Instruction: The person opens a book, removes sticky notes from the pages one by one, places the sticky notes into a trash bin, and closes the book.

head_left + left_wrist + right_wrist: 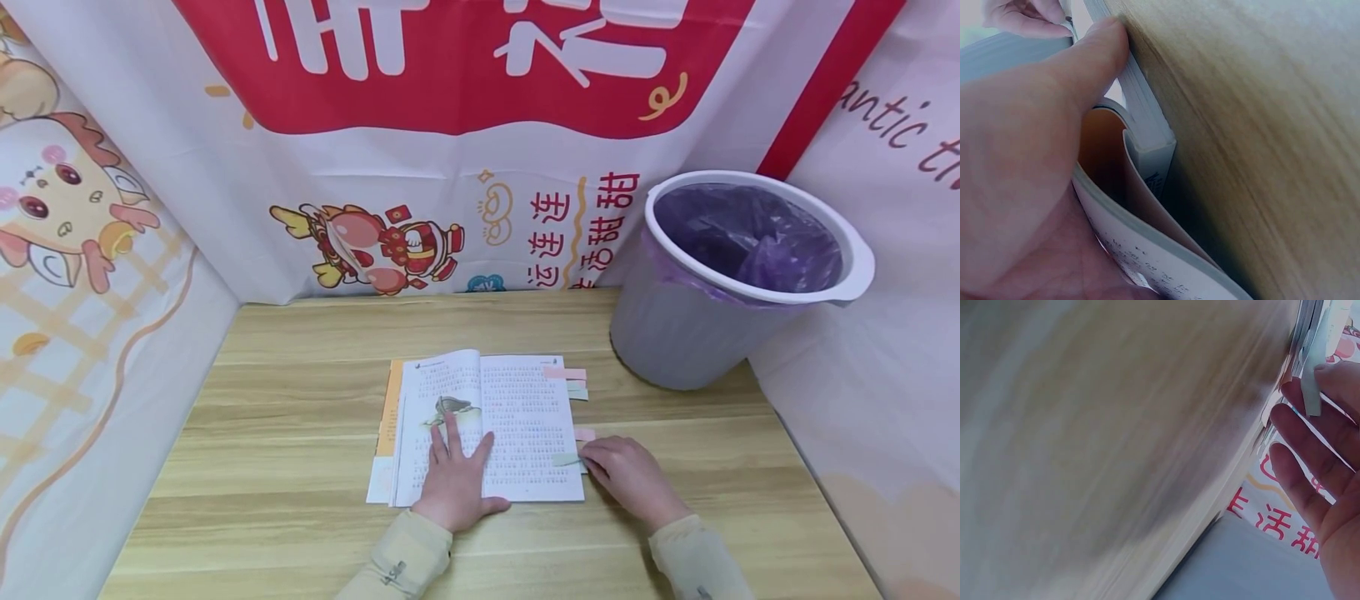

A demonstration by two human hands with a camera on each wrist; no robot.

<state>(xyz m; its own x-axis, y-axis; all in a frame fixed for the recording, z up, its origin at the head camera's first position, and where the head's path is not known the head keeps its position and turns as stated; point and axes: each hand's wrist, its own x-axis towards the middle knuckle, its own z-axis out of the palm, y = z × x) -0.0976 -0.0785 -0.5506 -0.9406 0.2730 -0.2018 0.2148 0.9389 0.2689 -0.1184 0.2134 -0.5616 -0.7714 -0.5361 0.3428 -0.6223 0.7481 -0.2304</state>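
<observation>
An open book (525, 417) lies on the wooden table, printed text on both pages and a boat-like picture on the left one. My left hand (453, 483) rests spread across its left page and the centre fold. Up close in the left wrist view, the left thumb (1107, 50) lies at the book's lower edge (1147, 122). At the right page's outer edge, my right hand (630, 479) pinches a pale green sticky tab (1314, 390) between thumb and finger. The tab's other end (565, 459) lies over the page's printed lines.
Pink (566, 374) and green (577, 393) tabs stick out from the page's upper right, with another pink tab (584, 434) lower down. A grey bin (675, 333) with a purple liner stands at the table's back right. Printed cloth (435, 183) hangs behind.
</observation>
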